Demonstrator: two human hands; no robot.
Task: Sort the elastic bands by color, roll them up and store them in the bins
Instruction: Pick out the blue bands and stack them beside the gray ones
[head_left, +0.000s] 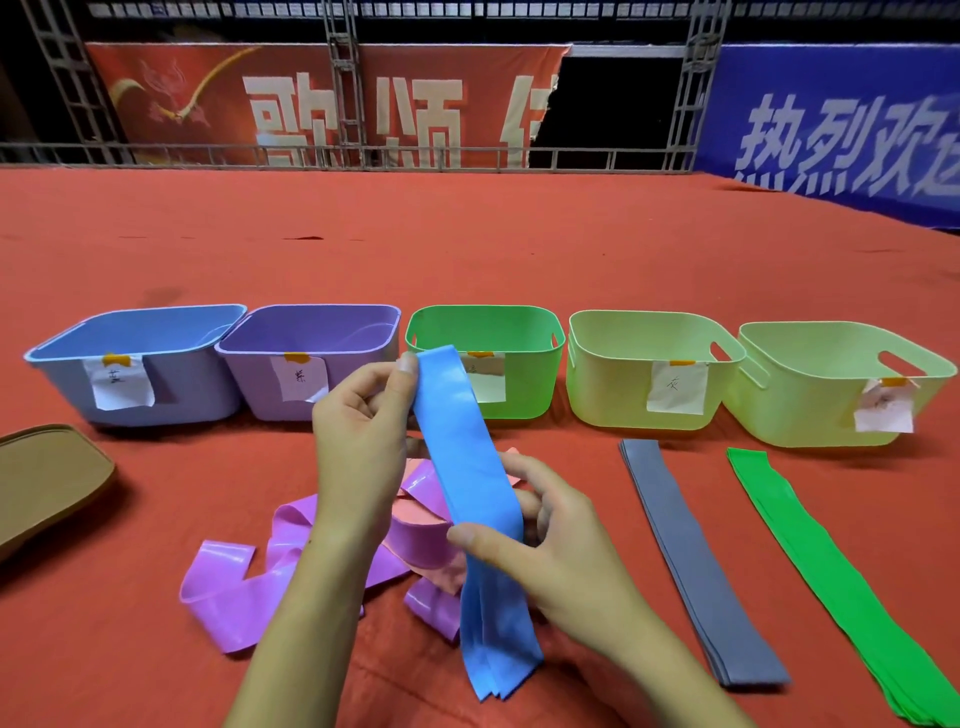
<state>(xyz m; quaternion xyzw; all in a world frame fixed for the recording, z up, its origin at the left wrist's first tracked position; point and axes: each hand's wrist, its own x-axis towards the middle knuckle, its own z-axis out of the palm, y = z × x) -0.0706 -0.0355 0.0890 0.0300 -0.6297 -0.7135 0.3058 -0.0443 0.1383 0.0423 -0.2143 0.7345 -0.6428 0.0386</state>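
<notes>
Your left hand (358, 441) pinches the top of the smooth blue band (470, 499) between thumb and curled fingers, and your right hand (540, 545) pinches it lower down, its tail hanging. Behind the blue band lie glossy purple bands (244, 587) and pink bands (415, 514); to its right, flat grey bands (691, 561) and green bands (831, 571) on the red tabletop (467, 249).

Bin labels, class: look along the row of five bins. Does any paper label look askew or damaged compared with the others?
Yes. The label on the far-right pale green bin hangs tilted and crumpled, its writing smudged. The labels on the blue bin and purple bin curl slightly at their lower corners but hang straighter.
</notes>
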